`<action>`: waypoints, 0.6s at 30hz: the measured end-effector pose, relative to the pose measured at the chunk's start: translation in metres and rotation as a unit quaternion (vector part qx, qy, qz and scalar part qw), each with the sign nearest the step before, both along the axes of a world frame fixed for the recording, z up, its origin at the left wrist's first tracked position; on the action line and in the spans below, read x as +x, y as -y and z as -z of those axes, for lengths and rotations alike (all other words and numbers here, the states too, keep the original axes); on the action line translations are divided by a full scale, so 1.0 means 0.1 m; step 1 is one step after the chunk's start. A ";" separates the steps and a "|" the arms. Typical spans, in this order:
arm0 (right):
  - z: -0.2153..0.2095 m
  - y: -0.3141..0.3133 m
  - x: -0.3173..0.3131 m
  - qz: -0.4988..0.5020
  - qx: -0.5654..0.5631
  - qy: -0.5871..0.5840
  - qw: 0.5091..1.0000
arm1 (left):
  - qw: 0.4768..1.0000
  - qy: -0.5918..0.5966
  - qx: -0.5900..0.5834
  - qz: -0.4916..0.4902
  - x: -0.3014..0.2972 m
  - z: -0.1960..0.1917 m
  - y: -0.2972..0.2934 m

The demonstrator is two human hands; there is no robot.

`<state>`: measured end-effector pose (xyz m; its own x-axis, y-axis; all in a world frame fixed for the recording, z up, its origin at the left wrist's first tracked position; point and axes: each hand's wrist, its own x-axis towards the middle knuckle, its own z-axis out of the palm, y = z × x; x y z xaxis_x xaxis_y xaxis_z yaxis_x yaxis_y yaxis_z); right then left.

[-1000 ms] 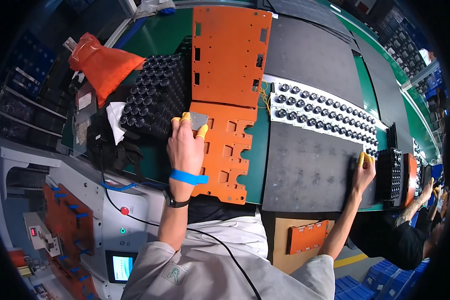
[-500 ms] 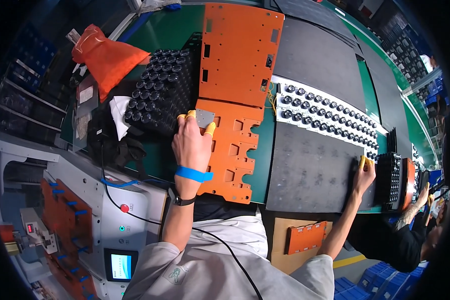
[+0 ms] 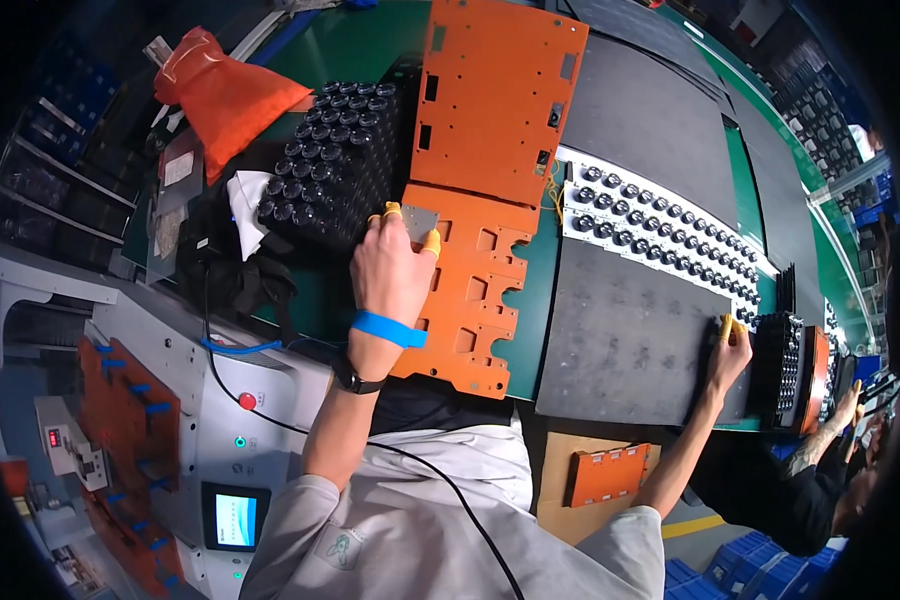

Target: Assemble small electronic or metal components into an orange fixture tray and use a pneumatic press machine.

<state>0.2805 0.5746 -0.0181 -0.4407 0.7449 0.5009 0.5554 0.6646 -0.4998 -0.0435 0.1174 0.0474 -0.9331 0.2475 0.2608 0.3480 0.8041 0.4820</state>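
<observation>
My left hand, with yellow finger cots and a blue wristband, holds a small grey square piece at the top left corner of the near orange cut-out plate. Just left of that hand lies a black tray of dark round parts. Far off at the right, my right hand rests on the right edge of a dark grey mat, next to a black tray of small parts; nothing shows in its fingers.
A larger orange plate lies behind the near one. A white strip of several black round parts runs diagonally at the right. An orange bag and a white cloth sit at the left. Another person's arm is at the far right.
The view has shifted slightly. My left hand stays at the plate's corner with the grey piece; my right hand stays at the mat's right edge.
</observation>
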 end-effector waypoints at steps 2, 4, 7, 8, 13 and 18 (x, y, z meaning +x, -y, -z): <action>0.00 0.03 0.00 -0.008 -0.003 -0.017 1.000 | 1.000 0.012 -0.002 -0.004 0.03 -0.03 -0.04; 0.03 0.02 0.01 -0.017 -0.006 -0.034 0.999 | 1.000 0.005 -0.002 -0.009 0.02 -0.02 -0.04; 0.08 -0.10 0.09 -0.012 -0.026 -0.010 1.000 | 1.000 -0.017 0.020 0.004 0.01 -0.04 -0.03; 0.09 -0.10 0.09 -0.019 -0.034 -0.016 0.999 | 1.000 -0.008 0.030 0.001 0.01 -0.05 -0.03; -0.07 0.05 0.06 -0.013 0.043 -0.009 0.999 | 0.998 -0.032 0.050 -0.002 0.08 -0.05 -0.03; -0.15 0.11 0.01 -0.006 0.081 0.026 0.996 | 0.978 0.074 0.194 0.001 0.32 -0.36 0.01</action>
